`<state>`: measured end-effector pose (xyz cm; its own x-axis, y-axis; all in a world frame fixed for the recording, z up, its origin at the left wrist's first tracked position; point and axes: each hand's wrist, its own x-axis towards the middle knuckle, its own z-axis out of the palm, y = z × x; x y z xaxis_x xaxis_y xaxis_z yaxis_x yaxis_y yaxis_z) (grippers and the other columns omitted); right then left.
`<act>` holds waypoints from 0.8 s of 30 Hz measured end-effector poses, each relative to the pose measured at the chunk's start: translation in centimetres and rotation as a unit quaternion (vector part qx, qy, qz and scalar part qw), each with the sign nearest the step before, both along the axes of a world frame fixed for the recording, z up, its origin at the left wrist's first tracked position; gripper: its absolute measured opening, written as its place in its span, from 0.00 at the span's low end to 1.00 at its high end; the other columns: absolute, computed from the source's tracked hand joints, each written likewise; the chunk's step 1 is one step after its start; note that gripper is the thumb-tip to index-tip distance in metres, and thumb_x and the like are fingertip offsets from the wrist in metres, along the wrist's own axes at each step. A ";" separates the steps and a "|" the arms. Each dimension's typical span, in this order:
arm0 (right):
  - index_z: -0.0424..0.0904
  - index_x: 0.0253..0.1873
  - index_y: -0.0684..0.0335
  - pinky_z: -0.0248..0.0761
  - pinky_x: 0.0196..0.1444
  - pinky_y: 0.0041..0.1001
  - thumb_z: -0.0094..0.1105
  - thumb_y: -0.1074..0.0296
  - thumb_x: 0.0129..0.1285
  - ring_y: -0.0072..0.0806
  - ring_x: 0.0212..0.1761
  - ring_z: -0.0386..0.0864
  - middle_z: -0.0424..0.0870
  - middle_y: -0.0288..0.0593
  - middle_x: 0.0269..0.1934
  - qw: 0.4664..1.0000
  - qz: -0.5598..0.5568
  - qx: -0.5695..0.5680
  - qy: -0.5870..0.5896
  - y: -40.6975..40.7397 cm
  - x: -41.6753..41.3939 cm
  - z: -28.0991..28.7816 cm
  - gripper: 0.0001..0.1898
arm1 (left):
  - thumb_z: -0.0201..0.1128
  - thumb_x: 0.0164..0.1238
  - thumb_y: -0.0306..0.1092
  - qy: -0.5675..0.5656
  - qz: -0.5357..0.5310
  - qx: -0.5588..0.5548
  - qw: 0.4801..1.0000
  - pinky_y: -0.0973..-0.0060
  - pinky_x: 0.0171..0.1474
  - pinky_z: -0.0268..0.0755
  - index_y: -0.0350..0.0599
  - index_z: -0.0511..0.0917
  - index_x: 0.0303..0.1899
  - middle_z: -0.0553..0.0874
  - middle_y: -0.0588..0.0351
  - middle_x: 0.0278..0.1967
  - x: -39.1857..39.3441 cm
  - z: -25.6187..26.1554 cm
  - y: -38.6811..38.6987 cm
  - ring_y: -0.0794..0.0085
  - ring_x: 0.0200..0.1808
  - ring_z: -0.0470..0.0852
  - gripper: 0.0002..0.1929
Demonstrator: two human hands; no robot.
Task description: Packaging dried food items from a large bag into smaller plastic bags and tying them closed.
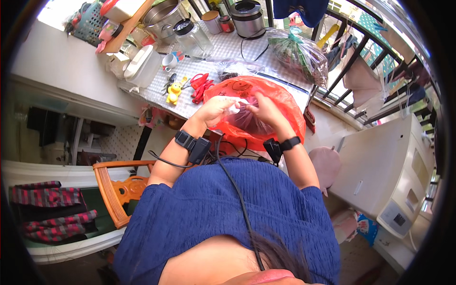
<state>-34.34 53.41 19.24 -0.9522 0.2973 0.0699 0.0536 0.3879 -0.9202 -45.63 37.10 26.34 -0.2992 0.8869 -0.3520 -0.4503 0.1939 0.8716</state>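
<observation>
My left hand (214,112) has a crumpled white piece (233,106), perhaps tissue or thin plastic, between its thumb and fingers. Close to its right end are the bent fingers of my right hand (265,109); whether they pinch it cannot be made out. Both hands are over the mouth of a red plastic bag (294,119), which is spread wide at the table's front edge and bears dark printing. Inside it sits a clear plastic bag (245,121) with dark contents, partly hidden by my hands.
On the checked tablecloth (228,46) are red-handled scissors (198,81), a yellow figurine (174,92), a white cup (170,61), a glass jar (192,37) and a steel appliance (247,17). A bag of greens (299,53) lies at right. A wooden chair (114,192) stands behind left, a white washing machine (377,171) at right.
</observation>
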 end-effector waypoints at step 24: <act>0.72 0.44 0.67 0.68 0.45 0.31 0.57 0.69 0.55 0.36 0.40 0.77 0.79 0.51 0.38 0.994 -0.073 0.058 -0.063 3.2 1.2 5.6 0.13 | 0.53 0.50 0.39 0.957 -0.070 0.175 0.221 0.77 0.43 0.63 0.56 0.76 0.40 0.71 0.68 0.46 -0.5 -5.0 5.7 0.76 0.47 0.68 0.14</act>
<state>-33.11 56.59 24.80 -0.9029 0.4299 -0.0050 0.2291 0.4712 -0.8518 -46.10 42.83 21.30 0.4368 0.8070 0.3975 0.7967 -0.1420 -0.5874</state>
